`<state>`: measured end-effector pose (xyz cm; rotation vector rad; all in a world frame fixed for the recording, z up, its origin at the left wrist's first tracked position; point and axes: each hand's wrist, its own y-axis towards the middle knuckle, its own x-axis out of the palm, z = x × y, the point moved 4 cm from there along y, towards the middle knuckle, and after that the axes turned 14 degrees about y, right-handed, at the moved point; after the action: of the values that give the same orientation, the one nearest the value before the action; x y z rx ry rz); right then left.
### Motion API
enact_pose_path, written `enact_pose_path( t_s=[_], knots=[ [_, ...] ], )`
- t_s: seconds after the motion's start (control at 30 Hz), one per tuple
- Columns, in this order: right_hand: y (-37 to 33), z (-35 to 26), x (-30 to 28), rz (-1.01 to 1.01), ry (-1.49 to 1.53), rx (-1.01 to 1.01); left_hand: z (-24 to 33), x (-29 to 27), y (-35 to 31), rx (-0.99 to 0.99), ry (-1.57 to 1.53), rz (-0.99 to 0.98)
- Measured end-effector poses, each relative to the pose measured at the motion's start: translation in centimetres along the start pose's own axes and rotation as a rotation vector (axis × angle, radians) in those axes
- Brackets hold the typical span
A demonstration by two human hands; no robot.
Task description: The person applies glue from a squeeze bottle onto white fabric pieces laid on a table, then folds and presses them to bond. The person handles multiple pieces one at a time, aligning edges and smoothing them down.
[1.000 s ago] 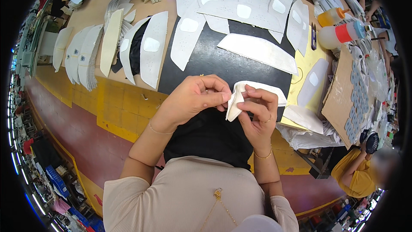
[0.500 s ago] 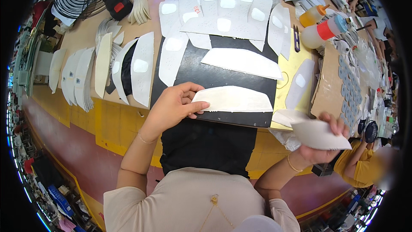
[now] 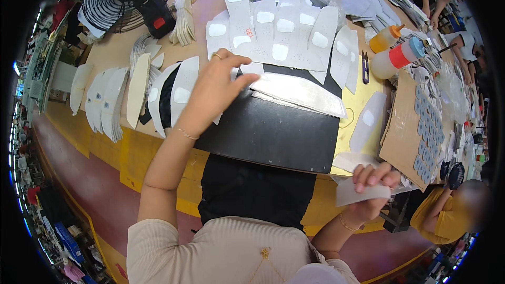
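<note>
White cut piece (image 3: 362, 191) sits low at the table's (image 3: 105, 52) near right edge, pinched in the right hand (image 3: 371, 192), its long axis roughly level, pointing left-right. Farther off, the left hand (image 3: 215, 92), fingers spread, touches a long white strip (image 3: 297, 92) lying on the black mat (image 3: 273, 134), running left to right. Beyond stand 2 squeeze bottles (image 3: 392, 52).

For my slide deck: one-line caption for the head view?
Left hand places white piece on black mat; right hand holds another.
</note>
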<state>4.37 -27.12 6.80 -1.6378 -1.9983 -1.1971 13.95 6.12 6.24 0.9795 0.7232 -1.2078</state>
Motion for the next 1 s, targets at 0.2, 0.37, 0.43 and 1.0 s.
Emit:
enact_pose_path(
  t_s=[0.2,0.37,0.43,1.0],
  knots=[
    [-0.3,4.9,-0.6,0.044,-0.028,0.247,-2.2,-1.7,6.2,0.019,-0.057,-0.029],
    [0.1,8.2,-1.6,0.010,-0.154,0.431,-0.4,1.5,11.7,0.081,-0.251,-0.206],
    [0.3,8.7,-1.0,0.014,-0.168,0.436,1.5,2.9,13.1,0.154,-0.160,-0.179],
    [0.8,8.8,-0.9,-0.121,-0.353,0.463,11.1,10.2,17.7,0.362,0.022,-0.164]
  ],
)
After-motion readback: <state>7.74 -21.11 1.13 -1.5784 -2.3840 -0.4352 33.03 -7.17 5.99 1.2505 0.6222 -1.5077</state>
